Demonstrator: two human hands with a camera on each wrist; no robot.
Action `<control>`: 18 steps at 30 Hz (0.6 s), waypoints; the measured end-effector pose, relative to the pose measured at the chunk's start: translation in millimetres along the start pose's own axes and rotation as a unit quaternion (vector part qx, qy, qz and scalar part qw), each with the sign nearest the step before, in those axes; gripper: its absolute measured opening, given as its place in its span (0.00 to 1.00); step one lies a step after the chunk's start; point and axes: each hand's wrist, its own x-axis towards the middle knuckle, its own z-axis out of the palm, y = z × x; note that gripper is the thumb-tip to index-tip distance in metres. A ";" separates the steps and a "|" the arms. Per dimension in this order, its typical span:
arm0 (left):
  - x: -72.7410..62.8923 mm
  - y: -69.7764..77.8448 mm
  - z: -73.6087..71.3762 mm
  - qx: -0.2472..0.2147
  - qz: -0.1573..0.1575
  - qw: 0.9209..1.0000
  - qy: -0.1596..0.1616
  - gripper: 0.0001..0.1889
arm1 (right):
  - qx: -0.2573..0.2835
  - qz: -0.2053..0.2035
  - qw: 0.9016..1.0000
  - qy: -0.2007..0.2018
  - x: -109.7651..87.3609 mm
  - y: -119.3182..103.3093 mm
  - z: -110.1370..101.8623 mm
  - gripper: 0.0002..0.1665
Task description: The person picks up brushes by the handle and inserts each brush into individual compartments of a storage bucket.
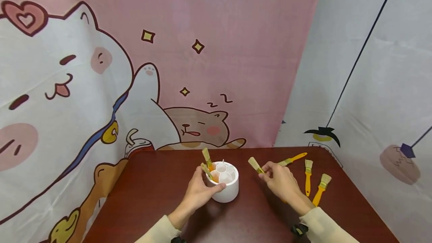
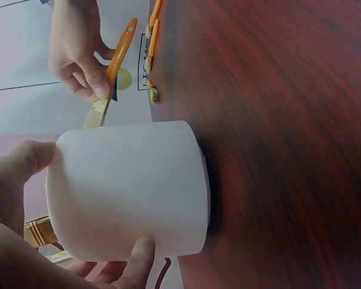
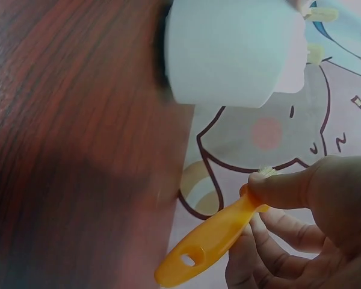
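A white round divided holder [image 1: 227, 193] stands on the table, and my left hand [image 1: 198, 191] grips it around its left side with the thumb at the front. Two paintbrushes [image 1: 207, 157] stand in its left compartments, bristles up. To the right, my right hand [image 1: 282, 183] pinches another paintbrush [image 1: 254, 163] near its metal band, apart from the holder. In the right wrist view that brush's orange handle [image 3: 210, 241] slants down from the thumb and fingers. The left wrist view shows the holder's smooth wall [image 2: 129, 186] between left thumb and fingers.
On the right of the dark red-brown table [image 1: 155, 198] lie three more paintbrushes: one at the back [image 1: 297, 158], one in the middle [image 1: 308, 179] and one nearer the front [image 1: 320, 190]. A cartoon-printed cloth [image 1: 236, 48] hangs behind the table.
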 end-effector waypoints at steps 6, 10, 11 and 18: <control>-6.7 27.9 -9.4 0.006 -0.043 0.999 -0.020 0.48 | -0.002 -0.006 1.000 0.009 -2.7 -11.6 -4.8 0.10; -8.7 28.4 -10.2 0.003 -0.047 0.999 -0.026 0.47 | -0.001 -0.012 1.000 0.015 -4.6 -19.6 -8.2 0.10; -8.9 27.8 -10.3 0.001 -0.046 0.999 -0.026 0.47 | -0.001 -0.015 1.000 0.016 -4.8 -21.3 -8.9 0.10; -4.2 24.7 -9.4 0.009 -0.042 0.999 -0.033 0.47 | -0.007 -0.029 0.999 0.027 -7.7 -30.5 -14.3 0.10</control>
